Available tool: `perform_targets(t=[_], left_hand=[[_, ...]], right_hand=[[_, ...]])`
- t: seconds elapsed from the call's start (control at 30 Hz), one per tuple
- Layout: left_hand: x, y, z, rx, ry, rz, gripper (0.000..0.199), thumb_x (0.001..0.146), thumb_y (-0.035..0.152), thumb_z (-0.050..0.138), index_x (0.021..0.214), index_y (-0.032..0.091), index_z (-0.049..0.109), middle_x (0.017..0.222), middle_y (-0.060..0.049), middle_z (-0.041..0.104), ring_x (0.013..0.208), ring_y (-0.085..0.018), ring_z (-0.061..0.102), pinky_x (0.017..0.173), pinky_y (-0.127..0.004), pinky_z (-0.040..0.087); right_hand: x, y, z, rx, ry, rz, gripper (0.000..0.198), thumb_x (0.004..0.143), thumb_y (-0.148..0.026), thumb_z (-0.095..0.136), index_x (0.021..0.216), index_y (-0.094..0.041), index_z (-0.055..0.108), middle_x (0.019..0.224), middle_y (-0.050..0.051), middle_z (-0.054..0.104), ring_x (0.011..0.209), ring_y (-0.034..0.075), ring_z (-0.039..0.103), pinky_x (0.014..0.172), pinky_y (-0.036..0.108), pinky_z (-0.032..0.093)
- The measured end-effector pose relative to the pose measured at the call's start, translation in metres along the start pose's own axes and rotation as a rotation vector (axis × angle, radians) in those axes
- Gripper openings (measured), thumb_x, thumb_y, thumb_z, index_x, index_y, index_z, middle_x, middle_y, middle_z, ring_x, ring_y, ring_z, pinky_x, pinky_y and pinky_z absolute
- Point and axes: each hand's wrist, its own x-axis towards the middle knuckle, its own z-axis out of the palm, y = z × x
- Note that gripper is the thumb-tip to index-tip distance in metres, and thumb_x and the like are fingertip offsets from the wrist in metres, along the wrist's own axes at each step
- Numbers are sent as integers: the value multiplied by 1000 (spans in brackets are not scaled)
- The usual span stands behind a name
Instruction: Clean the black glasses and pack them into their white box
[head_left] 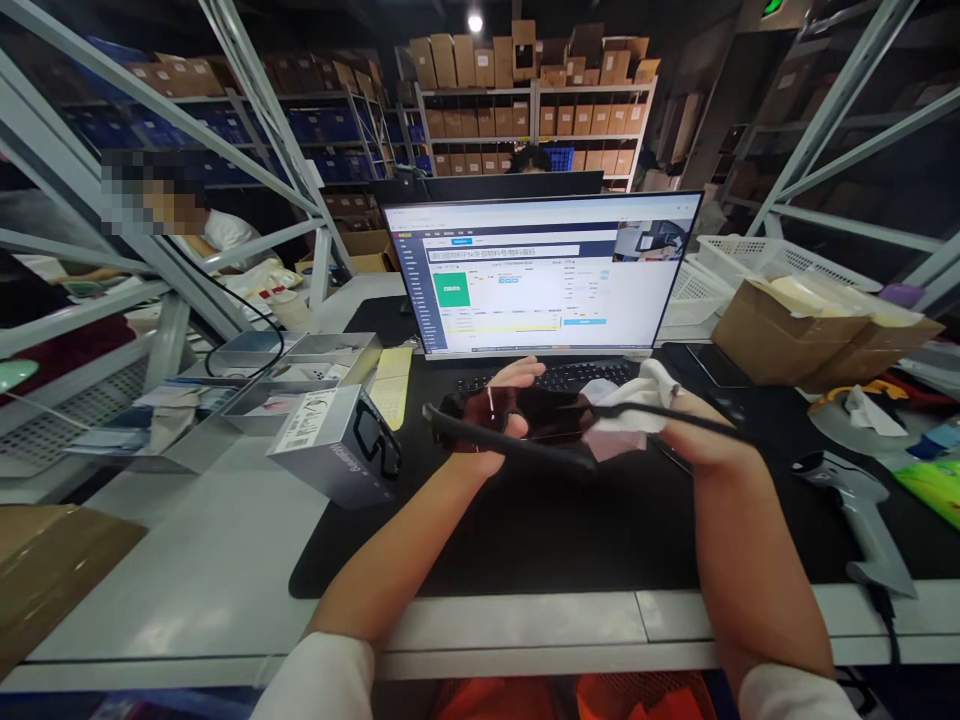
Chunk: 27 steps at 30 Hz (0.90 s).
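A pair of dark sunglasses (pixel 480 432), temples unfolded, is held up above the black desk mat (pixel 540 540). My left hand (pixel 486 464) grips it at the left lens; its thumb shows past the frame and the fingers lie partly behind the lens. In my right hand (pixel 701 432) is a crumpled white cloth (pixel 628 408), pressed around the right side of the sunglasses. The fingers of that hand are mostly covered by the cloth. Left of my left hand stands a grey box (pixel 334 455) with a picture of glasses on it.
Behind the hands are a keyboard (pixel 585 375) and a lit monitor (pixel 540 280). A barcode scanner (pixel 859 520) lies at the right, near cardboard boxes (pixel 795 330). Grey trays (pixel 300 375) hold papers at the left. A person (pixel 217 235) sits beyond the metal frame.
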Motion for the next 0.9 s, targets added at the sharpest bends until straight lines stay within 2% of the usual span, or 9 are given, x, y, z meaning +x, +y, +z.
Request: perform_targets(t=[0.13, 0.27, 0.37, 0.47, 0.57, 0.67, 0.73, 0.83, 0.9], left_hand=[[-3, -2, 4, -194, -324, -100, 44, 94, 56, 71, 132, 34, 69, 155, -8, 51, 155, -32, 33, 127, -56, 33], [-10, -13, 9, -269, -479, -216, 52, 86, 56, 81, 130, 29, 73, 157, -11, 48, 154, -38, 31, 126, -54, 34], [-16, -16, 15, -285, -380, -394, 55, 75, 52, 91, 121, 25, 76, 157, -14, 47, 144, -41, 46, 115, -50, 48], [-18, -12, 18, -277, -220, -430, 46, 70, 48, 95, 106, 24, 78, 155, -10, 49, 136, -38, 54, 111, -48, 51], [-14, -4, 17, -186, -260, -378, 43, 72, 52, 93, 99, 22, 78, 156, -8, 47, 144, -37, 45, 124, -53, 37], [-11, -1, 15, -171, -260, -324, 40, 76, 54, 91, 101, 25, 77, 154, -8, 51, 152, -35, 35, 130, -53, 25], [-12, -3, 15, -236, -248, -356, 42, 77, 53, 90, 104, 25, 76, 154, -9, 51, 149, -35, 41, 126, -52, 33], [-14, -6, 16, -313, -310, -461, 49, 79, 56, 87, 113, 24, 74, 156, -12, 49, 138, -37, 53, 112, -49, 51], [-13, -6, 15, -227, -345, -445, 52, 79, 59, 86, 117, 24, 74, 159, -11, 45, 142, -40, 48, 113, -51, 49]], right_hand=[[-5, -15, 6, 34, -300, 118, 40, 84, -56, 74, 92, -17, 78, 89, 10, 72, 83, 24, 66, 80, 38, 56], [5, -20, 31, -68, -465, 83, 38, 87, -48, 71, 106, -16, 78, 104, 9, 75, 96, 24, 68, 87, 35, 55], [15, -14, 49, -83, -425, 35, 33, 89, -44, 66, 100, -16, 78, 99, 7, 75, 90, 23, 67, 82, 32, 55], [21, -7, 54, -60, -373, 5, 32, 91, -42, 62, 103, -16, 76, 95, 5, 73, 81, 19, 65, 73, 28, 53], [22, -5, 44, -110, -481, 2, 27, 87, -36, 64, 102, -15, 75, 93, 4, 72, 78, 17, 63, 70, 26, 51], [21, -7, 31, -193, -569, 40, 16, 78, -25, 65, 89, -15, 72, 84, 3, 69, 75, 17, 61, 70, 25, 51], [21, -8, 31, -197, -545, 46, 11, 76, -23, 64, 82, -16, 69, 81, 2, 68, 75, 17, 60, 71, 26, 51], [21, -7, 41, -132, -415, 37, 12, 81, -27, 60, 78, -17, 66, 80, 2, 66, 73, 17, 59, 68, 26, 50], [21, -6, 47, -89, -367, 25, 15, 85, -28, 58, 80, -17, 67, 81, 3, 67, 72, 16, 59, 67, 26, 49]])
